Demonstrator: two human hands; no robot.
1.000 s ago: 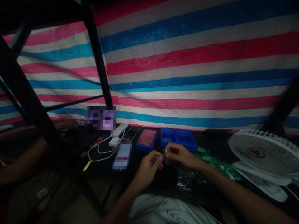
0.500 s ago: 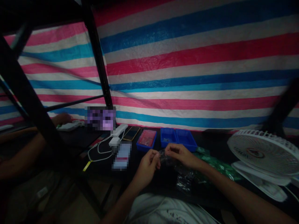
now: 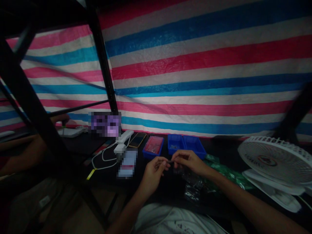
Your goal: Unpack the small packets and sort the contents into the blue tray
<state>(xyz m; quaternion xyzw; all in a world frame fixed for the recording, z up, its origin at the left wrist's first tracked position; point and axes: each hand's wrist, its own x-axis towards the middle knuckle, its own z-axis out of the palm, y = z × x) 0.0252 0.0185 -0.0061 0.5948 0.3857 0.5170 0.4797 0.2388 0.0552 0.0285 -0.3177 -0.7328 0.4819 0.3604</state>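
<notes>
My left hand [image 3: 156, 169] is closed in a pinch, its thumb and fingertips meeting one end of a small dark piece [image 3: 170, 162]. From the other side my right hand [image 3: 187, 161] pinches the same piece; its kind is too small and dim to make out. Just below the right hand, clear plastic bags [image 3: 192, 192] lie on the black table [image 3: 165, 191]. Beyond my hands stand a blue tray with two compartments [image 3: 193, 145], small bits in its left one, and a blue box holding a red packet [image 3: 153, 144].
Green plastic packets [image 3: 226, 175] lie beside my right forearm, with a white clip fan [image 3: 270, 162] farther right. A phone [image 3: 137, 139], a white cable [image 3: 104, 167] and a blurred-out screen [image 3: 104, 125] are to the left. Past a black post, another person's arm [image 3: 31, 152] reaches over a table.
Clear plastic film showed between my fingertips before; now a small dark piece shows there. My hands have barely moved. The other person's hand on the left has lifted slightly.
</notes>
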